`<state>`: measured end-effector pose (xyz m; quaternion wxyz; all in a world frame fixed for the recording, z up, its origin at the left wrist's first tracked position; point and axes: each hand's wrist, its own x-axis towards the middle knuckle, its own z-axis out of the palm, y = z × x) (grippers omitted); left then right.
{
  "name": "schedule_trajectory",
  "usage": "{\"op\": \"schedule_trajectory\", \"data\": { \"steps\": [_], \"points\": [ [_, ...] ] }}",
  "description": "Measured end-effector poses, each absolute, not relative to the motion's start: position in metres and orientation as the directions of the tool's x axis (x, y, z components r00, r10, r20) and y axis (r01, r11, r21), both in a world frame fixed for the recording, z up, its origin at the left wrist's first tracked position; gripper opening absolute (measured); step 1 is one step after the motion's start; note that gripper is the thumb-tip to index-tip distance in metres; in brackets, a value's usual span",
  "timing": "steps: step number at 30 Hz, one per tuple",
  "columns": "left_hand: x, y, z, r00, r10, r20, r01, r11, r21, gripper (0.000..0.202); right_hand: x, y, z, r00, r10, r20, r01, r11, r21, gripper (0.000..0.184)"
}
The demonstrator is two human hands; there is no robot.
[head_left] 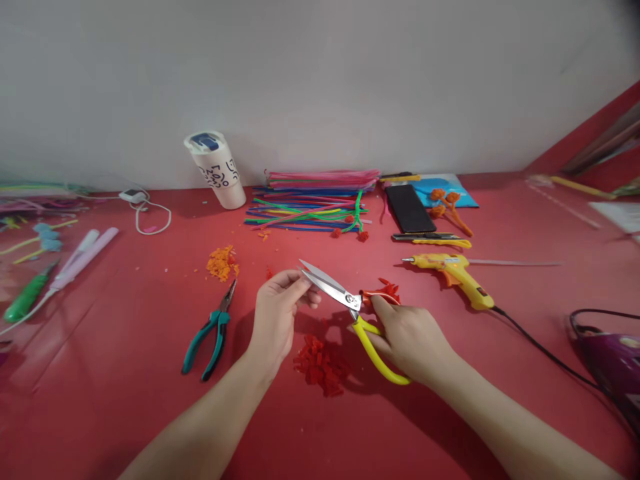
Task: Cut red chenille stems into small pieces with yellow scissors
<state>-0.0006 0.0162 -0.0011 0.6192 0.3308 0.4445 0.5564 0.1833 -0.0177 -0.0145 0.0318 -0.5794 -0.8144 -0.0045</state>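
Note:
My right hand (407, 333) grips a pair of scissors (330, 287) with yellow and orange handles, blades slightly apart and pointing up and left. At the blade tips is my left hand (280, 307), its thumb and fingers pinched together. Whatever lies in that pinch is too small or hidden to name. Below the scissors a pile of small red pieces (323, 367) rests on the table. More red pieces (389, 291) lie just beyond my right hand. Left of my left hand are teal-handled needle-nose pliers (213, 337), jaws pointing away from me.
Orange scraps (223, 262) lie above the pliers. A white tumbler (217, 170) and bundled pipe cleaners (310, 207) stand along the wall. At right are a phone (411, 209), a utility knife (435, 239), a corded yellow glue gun (453, 270) and orange pompom stems (450, 203).

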Motion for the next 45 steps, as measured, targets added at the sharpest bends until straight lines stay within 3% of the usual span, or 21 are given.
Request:
{"op": "schedule_trajectory", "data": {
  "steps": [15,18,22,26,29,32,36,40,45],
  "points": [
    [-0.001,0.016,0.0,-0.005,0.988,-0.155,-0.399,0.14,0.906,0.006,0.185,-0.018,-0.014,-0.284,0.957,0.061,0.958,0.285,-0.006,0.035],
    [-0.001,0.017,0.0,-0.012,0.984,-0.18,-0.408,0.16,0.899,0.007,0.184,-0.017,-0.011,-0.226,0.974,0.004,0.966,0.225,-0.124,0.03],
    [0.002,0.016,0.0,0.027,0.979,-0.2,-0.348,0.197,0.917,0.01,0.181,-0.016,-0.004,-0.198,0.978,-0.071,0.9,0.153,-0.407,0.026],
    [0.006,0.011,-0.002,0.133,0.974,-0.182,-0.113,0.198,0.974,0.01,0.173,-0.015,0.003,-0.168,0.976,-0.138,0.679,0.013,-0.734,0.02],
    [0.01,0.005,-0.004,0.241,0.954,-0.177,0.09,0.159,0.983,0.008,0.168,-0.014,0.007,-0.067,0.967,-0.246,0.444,-0.192,-0.875,0.016],
    [0.013,0.0,-0.007,0.335,0.931,-0.142,0.235,0.063,0.97,0.004,0.165,-0.015,0.008,-0.063,0.959,-0.278,0.302,-0.247,-0.921,0.02],
    [0.016,-0.003,-0.009,0.389,0.916,-0.101,0.325,-0.033,0.945,0.005,0.167,-0.016,0.006,-0.098,0.955,-0.279,0.279,-0.243,-0.929,0.015],
    [0.015,0.0,-0.006,0.408,0.881,-0.24,0.137,0.201,0.97,0.007,0.17,-0.016,0.004,-0.15,0.956,-0.25,0.236,-0.211,-0.949,0.016],
    [0.014,0.002,-0.004,0.545,0.758,-0.358,-0.079,0.472,0.878,0.023,0.17,-0.016,0.002,-0.229,0.955,-0.191,0.207,-0.144,-0.968,0.015]
  ]
}}
